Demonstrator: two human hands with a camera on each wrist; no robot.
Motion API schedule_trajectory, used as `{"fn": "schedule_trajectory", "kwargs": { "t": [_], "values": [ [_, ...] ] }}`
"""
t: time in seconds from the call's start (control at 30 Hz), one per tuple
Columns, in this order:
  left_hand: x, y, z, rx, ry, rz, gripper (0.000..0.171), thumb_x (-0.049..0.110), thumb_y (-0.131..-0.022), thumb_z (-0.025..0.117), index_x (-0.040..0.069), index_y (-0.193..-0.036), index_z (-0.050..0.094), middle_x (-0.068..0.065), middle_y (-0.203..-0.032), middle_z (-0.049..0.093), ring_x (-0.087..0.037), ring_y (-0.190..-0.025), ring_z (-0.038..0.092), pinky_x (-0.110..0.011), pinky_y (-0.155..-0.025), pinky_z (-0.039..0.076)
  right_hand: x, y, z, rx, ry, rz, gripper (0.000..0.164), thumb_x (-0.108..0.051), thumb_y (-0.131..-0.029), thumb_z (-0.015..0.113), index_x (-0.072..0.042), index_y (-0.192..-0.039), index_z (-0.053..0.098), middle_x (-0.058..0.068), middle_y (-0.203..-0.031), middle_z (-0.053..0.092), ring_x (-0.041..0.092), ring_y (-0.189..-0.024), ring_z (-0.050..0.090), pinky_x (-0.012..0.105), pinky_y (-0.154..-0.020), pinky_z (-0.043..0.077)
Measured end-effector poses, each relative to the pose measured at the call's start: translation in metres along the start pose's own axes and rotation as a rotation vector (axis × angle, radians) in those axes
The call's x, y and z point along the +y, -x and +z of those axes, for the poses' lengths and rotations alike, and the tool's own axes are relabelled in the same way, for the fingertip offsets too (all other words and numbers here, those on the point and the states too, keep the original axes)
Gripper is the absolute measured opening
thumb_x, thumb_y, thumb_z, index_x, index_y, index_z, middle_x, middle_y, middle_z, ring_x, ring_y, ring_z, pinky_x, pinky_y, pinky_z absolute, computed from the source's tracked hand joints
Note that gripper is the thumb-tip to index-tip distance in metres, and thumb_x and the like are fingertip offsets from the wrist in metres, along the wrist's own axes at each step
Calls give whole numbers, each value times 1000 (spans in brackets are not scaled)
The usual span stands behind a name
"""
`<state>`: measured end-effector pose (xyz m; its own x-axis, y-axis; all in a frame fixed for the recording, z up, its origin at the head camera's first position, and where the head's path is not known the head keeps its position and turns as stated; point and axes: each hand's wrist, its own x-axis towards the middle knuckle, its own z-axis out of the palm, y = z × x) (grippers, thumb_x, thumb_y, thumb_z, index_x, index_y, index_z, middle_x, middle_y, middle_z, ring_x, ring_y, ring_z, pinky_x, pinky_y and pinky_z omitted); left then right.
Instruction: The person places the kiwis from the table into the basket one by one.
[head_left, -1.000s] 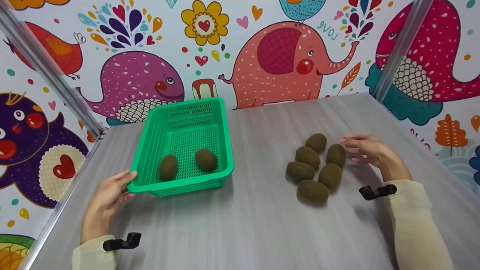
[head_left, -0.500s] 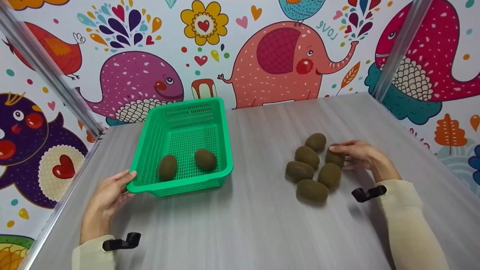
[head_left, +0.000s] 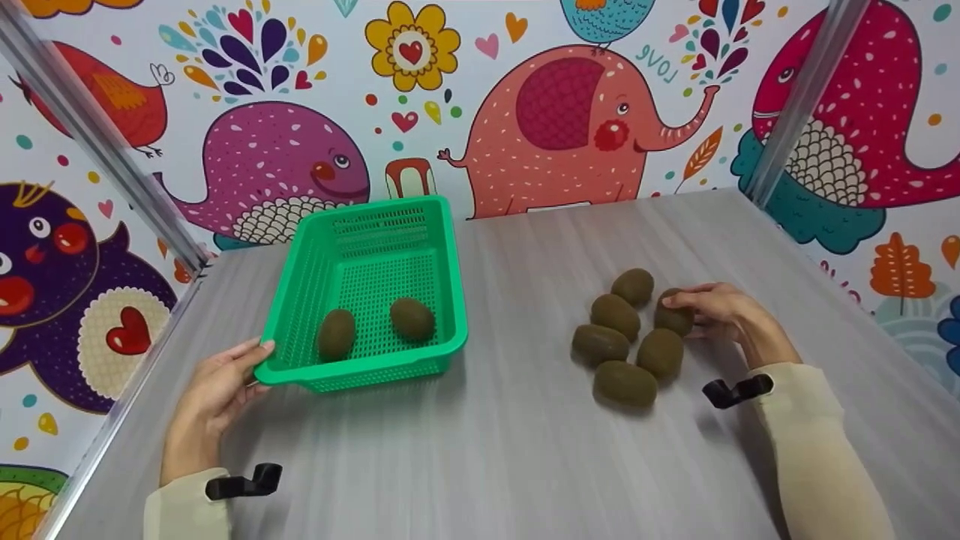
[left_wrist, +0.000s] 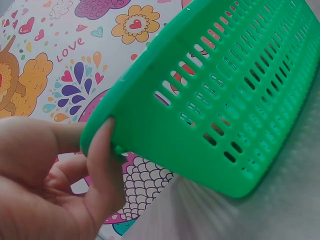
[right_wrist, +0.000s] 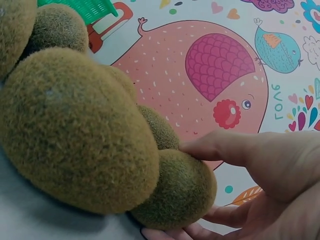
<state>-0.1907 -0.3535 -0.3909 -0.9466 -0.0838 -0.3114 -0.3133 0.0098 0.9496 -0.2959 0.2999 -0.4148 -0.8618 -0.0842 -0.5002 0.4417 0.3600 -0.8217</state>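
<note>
My left hand (head_left: 217, 390) pinches the near-left corner of a green plastic basket (head_left: 360, 370), thumb on the rim and fingers beneath, as the left wrist view shows close up. Two brown fuzzy kiwis lie inside, one kiwi (head_left: 337, 334) on the left and another kiwi (head_left: 412, 319) to its right. On the right, my right hand (head_left: 724, 311) grips a kiwi (head_left: 675, 316) at the outer side of a loose cluster. In the right wrist view, thumb and fingers hold that kiwi (right_wrist: 182, 192) from opposite sides, with a larger-looking nearer kiwi (right_wrist: 80, 130) beside it.
Several more kiwis sit close together on the grey table (head_left: 517, 450), among them a front kiwi (head_left: 625, 385) and a back kiwi (head_left: 632, 287). Printed cartoon walls with metal posts (head_left: 799, 105) border the table at the back and sides.
My right hand has moved left from beside the cluster and closed its thumb and fingers on the outer kiwi. The left hand and basket stay in place.
</note>
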Motion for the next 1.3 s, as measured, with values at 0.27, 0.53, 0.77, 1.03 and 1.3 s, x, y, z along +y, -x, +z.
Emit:
{"fn": "schedule_trajectory", "kwargs": {
  "t": [0.27, 0.53, 0.77, 1.03, 1.3],
  "values": [
    [0, -3, 0, -16, 15, -5, 72, 27, -101, 61, -1, -157, 24, 13, -88, 72, -1, -75, 66, -18, -69, 57, -1, 1, -3, 16, 19, 1, 70, -40, -95, 69, 0, -145, 41, -1, -115, 51, 15, -108, 50, 22, -90, 57],
    [2, -1, 0, -20, 10, 6, 73, 27, -103, 59, -1, -158, 20, 14, -87, 72, 1, -74, 66, -17, -69, 57, -9, 1, 4, 26, -61, -17, 64, -42, -95, 67, -5, -140, 43, 2, -132, 46, 13, -120, 45, 27, -107, 46],
    [2, -1, 0, -30, -9, 3, 71, 27, -104, 56, 0, -158, 19, 15, -87, 70, 1, -73, 65, -16, -68, 57, -16, 1, 12, 19, -133, -52, 79, -37, -99, 60, 7, -154, 23, 15, -159, 25, 20, -138, 38, 35, -122, 32],
    [2, 0, -2, -16, 15, 4, 67, 29, -101, 61, 5, -156, 30, 12, -87, 72, -1, -74, 67, -18, -70, 58, -28, 6, 19, 5, -195, -108, 86, -34, -99, 64, 8, -156, 14, 17, -164, 15, 30, -151, 21, 43, -128, 20],
    [-1, -2, -3, -30, 10, 4, 68, 29, -103, 58, 3, -157, 26, 13, -87, 71, 0, -75, 66, -17, -69, 58, -46, 13, 27, -22, -298, -73, 93, -35, -96, 69, -4, -159, 8, 15, -162, 18, 34, -150, 20, 45, -123, 32]
  ]
}}
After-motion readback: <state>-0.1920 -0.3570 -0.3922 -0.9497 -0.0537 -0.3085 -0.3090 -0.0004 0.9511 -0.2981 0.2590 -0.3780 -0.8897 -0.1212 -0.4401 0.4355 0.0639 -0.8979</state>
